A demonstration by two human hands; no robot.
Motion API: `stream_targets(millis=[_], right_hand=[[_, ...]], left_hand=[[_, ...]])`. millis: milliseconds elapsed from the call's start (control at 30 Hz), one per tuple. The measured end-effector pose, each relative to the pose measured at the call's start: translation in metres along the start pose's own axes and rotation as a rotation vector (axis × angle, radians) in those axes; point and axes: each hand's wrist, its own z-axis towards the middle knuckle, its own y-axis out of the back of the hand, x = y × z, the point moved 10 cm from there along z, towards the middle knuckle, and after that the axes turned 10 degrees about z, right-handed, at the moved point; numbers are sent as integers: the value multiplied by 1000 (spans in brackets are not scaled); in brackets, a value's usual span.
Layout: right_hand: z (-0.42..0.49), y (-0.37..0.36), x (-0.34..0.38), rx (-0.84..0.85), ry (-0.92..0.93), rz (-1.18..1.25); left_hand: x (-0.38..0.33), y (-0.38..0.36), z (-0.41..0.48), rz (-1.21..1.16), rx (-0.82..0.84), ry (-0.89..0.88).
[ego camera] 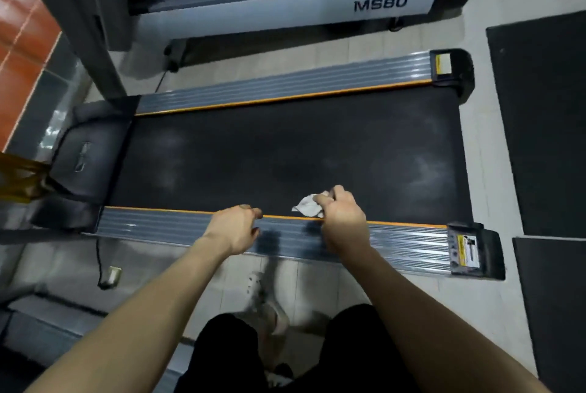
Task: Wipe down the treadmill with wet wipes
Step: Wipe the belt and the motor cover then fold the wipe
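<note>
Evidently early — right hand (342,218) pinches the crumpled wet wipe (309,206) at the treadmill belt (285,145) edge, left hand (234,227) beside it loosely curled, empty — pale smudges beyond both suggest most wiping remains.

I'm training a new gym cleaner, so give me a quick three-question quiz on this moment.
1. Which hand grips the white wipe? A: left hand. B: right hand.
2. True or false: the wipe is on the far side rail.
3. Fill in: the neighbouring treadmill reads ____.
Key:
1. B; the left hand holds nothing.
2. False: it is at the belt's near edge, by the near rail.
3. MS80.
</note>
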Motion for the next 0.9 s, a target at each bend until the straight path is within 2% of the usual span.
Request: stream_targets(millis=[167,300,400,500,567,633,733,767,833,900], right_hand=[[61,-82,-49,-175,-14,-4],[97,-164,-95,-324,-96,-3],[118,-228,-128,-360,-156,-95],[140,-270,-172,-392,-390,-154],[150,-301,-176,-464,-535,-131],[180,-348,-132,-405,-423,-100],[216,-428,-45,-114,34,-113],[220,-432,-39,-65,119,-132],[221,-406,-51,-94,183,-246],[220,-360,-89,-219,68,-378]], left_hand=[[-15,-67,113,99,-49,-120],[-4,-149,223,141,-120,-221],[14,-211,283,155,-148,-232],[43,-258,315,113,-251,-194],[69,-287,326,65,-300,-152],[91,-315,331,-15,-314,-149],[111,-336,331,-151,-395,-216],[115,-338,333,-178,-414,-239],[121,-342,337,-230,-399,-268],[126,-350,342,-299,-359,-300]])
